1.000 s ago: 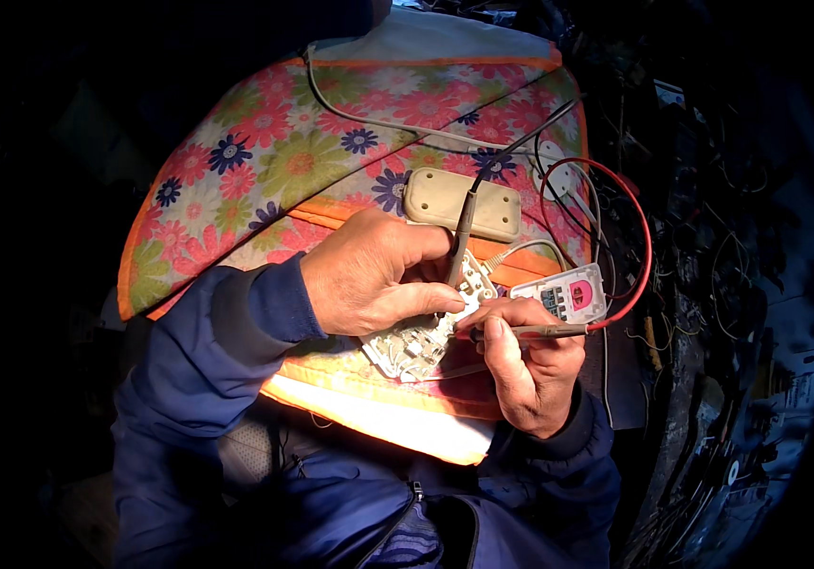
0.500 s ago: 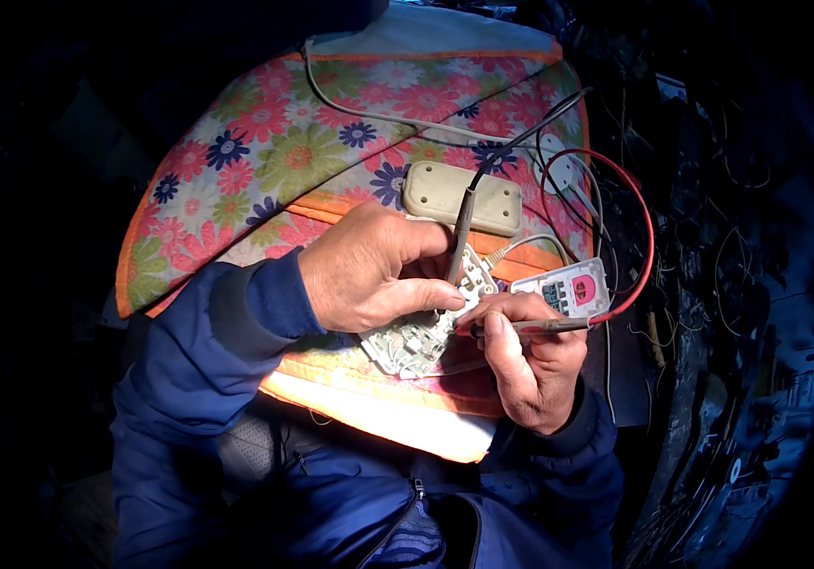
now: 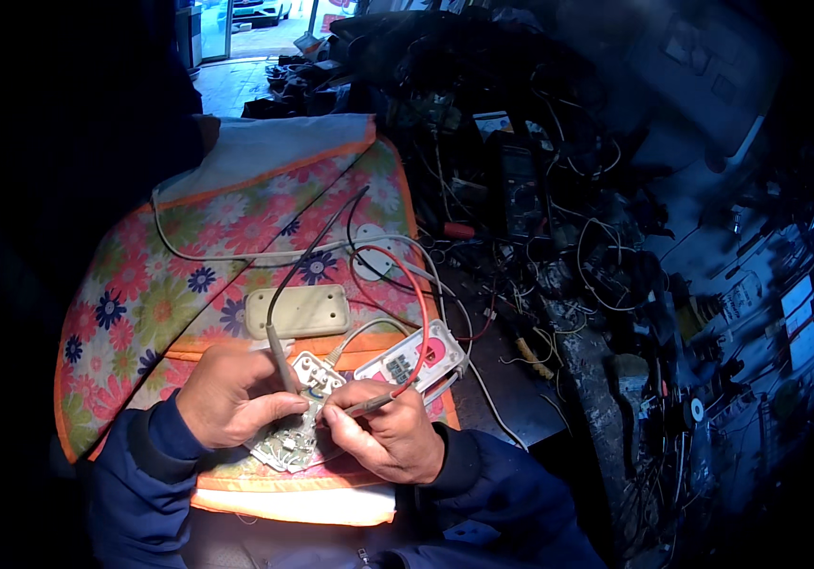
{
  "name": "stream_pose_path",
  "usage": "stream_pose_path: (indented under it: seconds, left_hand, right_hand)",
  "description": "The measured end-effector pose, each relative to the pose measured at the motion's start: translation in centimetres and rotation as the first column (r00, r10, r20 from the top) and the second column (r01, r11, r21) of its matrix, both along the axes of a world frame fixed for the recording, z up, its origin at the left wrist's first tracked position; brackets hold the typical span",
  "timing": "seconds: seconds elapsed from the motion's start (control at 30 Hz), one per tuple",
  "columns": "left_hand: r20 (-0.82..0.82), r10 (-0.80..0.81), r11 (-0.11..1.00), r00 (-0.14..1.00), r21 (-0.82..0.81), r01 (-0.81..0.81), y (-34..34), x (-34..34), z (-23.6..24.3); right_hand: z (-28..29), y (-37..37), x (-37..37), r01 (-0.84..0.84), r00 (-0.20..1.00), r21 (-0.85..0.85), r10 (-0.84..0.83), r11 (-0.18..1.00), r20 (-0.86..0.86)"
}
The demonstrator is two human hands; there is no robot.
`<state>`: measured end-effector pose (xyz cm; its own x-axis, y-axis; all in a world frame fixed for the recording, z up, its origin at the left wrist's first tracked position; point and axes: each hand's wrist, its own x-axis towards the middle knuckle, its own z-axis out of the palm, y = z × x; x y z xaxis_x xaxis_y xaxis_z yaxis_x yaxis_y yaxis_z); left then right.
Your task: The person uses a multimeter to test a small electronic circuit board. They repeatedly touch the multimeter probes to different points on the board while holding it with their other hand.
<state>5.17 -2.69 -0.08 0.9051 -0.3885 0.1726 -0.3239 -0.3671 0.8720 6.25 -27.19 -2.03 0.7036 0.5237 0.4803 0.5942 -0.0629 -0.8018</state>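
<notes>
Over a small pale circuit board (image 3: 282, 448) my two hands are closed around test probes. My left hand (image 3: 228, 394) pinches the probe with the black lead (image 3: 280, 353), its tip pointing down at the board. From the right, my right hand (image 3: 390, 441) grips the probe with the red lead (image 3: 371, 405); its tip is hidden by my fingers. Whether either tip touches the board I cannot tell. A cream plastic cover (image 3: 298, 313) with corner holes lies beyond the board. To the right rests a white casing (image 3: 405, 362) with a pink patch, partly behind my right hand.
A flowered cloth with orange edging (image 3: 165, 294) lies beneath everything. A white round piece (image 3: 375, 256) and a pale cable (image 3: 236, 257) rest on it. Farther right, a dark multimeter (image 3: 521, 190), a red handle (image 3: 458, 230) and tangled wires clutter the bench.
My view has swung up and to the right, so the work appears lower left and the cluttered bench and a bright doorway show. Both hands still hold the probes at the board.
</notes>
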Motion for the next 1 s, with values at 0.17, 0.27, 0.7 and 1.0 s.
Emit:
stream_pose_path:
  seconds: [0.17,0.27,0.7,1.0]
  left_hand:
    - [-0.004,0.006,1.0,1.0,-0.008,-0.006,-0.3,-0.1,0.4]
    - [0.037,0.003,0.999,0.999,0.034,-0.005,0.0,-0.1,0.5]
    - [0.009,-0.016,0.999,1.0,0.046,0.015,0.4,0.0,0.0]
    - [0.026,-0.017,0.999,1.0,0.044,0.015,0.3,0.2,-0.4]
  right_hand:
    - [-0.5,-0.1,0.0,-0.002,0.999,-0.014,0.002,1.0,0.033]
    - [-0.7,0.4,0.0,-0.003,1.0,0.043,0.002,0.999,0.024]
    - [-0.3,0.4,-0.5,0.027,0.978,0.023,-0.022,0.999,-0.206]
    - [-0.5,0.1,-0.2,0.024,0.987,0.012,-0.022,1.0,-0.159]
